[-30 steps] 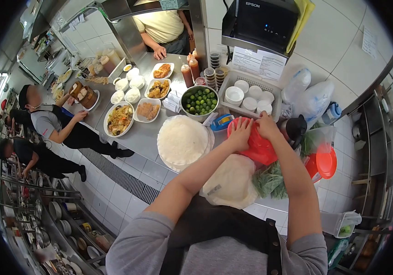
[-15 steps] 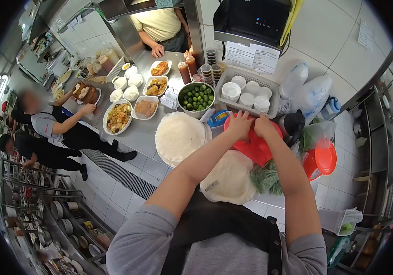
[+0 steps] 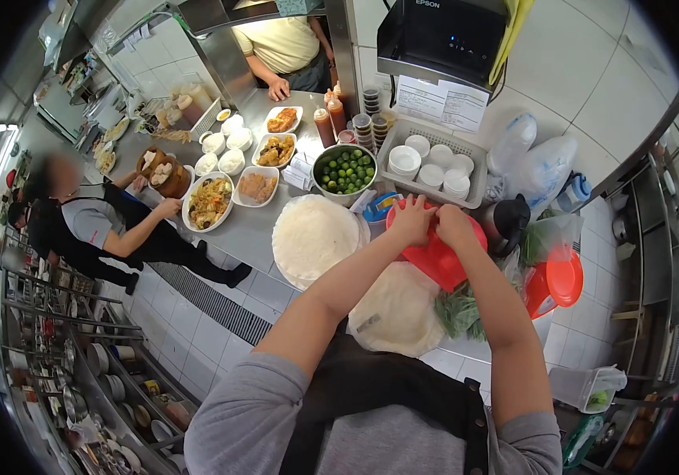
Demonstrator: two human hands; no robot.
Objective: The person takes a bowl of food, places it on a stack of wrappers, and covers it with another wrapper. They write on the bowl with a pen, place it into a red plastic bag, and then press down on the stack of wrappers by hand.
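Observation:
Both my hands are at the far side of a red plastic item (image 3: pixel 440 261), smooth and shiny; its exact kind I cannot make out. My left hand (image 3: pixel 412 221) grips its upper left part, with the fingers bent over the edge. Beside it, my right hand (image 3: pixel 455 227) is closed on the upper right part, its fingertips hidden. A blue-and-yellow item (image 3: pixel 380 207) lies just left of my left hand. Under and before the red item are a pale round wrapper stack (image 3: pixel 397 310) and bagged green leaves (image 3: pixel 461 311). Another white round stack (image 3: pixel 314 237) sits to the left.
Behind my hands stand a bowl of green citrus (image 3: pixel 344 169) and a grey basket (image 3: pixel 475 190) with white cups. A black jug (image 3: pixel 509 222) and a red container (image 3: pixel 562 279) are at right. Filled dishes (image 3: pixel 208 203) line the left counter. A co-worker (image 3: pixel 90 214) stands there.
My hands stay on the red item, whose near part has shifted and looks more rounded. The co-worker at left has moved the brown pot closer to the dishes. My view has shifted slightly.

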